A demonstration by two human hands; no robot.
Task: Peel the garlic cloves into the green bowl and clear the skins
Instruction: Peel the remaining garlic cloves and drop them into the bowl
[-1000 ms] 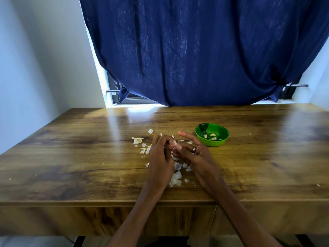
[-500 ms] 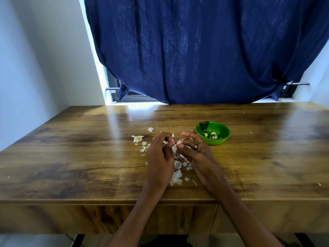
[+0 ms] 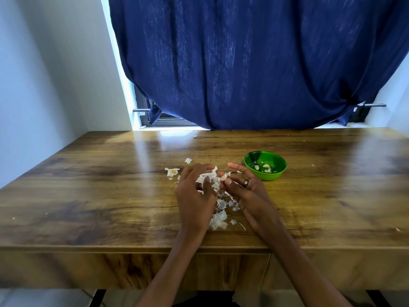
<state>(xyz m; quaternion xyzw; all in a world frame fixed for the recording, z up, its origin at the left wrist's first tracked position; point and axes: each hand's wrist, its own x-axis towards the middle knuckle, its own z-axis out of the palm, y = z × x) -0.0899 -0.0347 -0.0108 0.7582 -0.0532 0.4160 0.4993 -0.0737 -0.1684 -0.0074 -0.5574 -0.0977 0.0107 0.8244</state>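
Since 0.5 s ago, left hand [image 3: 194,196] pulled white papery skin [image 3: 207,178] free, fingers pinching it; right hand [image 3: 241,187] pinched bared pale garlic clove [image 3: 223,176], ready for small round green bowl [image 3: 265,166].

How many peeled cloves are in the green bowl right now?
3 peeled cloves lie in the green bowl: one at left, one in the middle, one nearer the front. Glare may hide more.

The brown wooden table [image 3: 93,196] at the frame's centre has a smooth, glossy grain that mirrors window light. The small round green bowl [image 3: 276,173], right of centre, looks like shiny plastic. Thin white papery garlic skins [image 3: 218,220] lie matt. Above hangs a dark blue woven cloth curtain [image 3: 254,63], matt.
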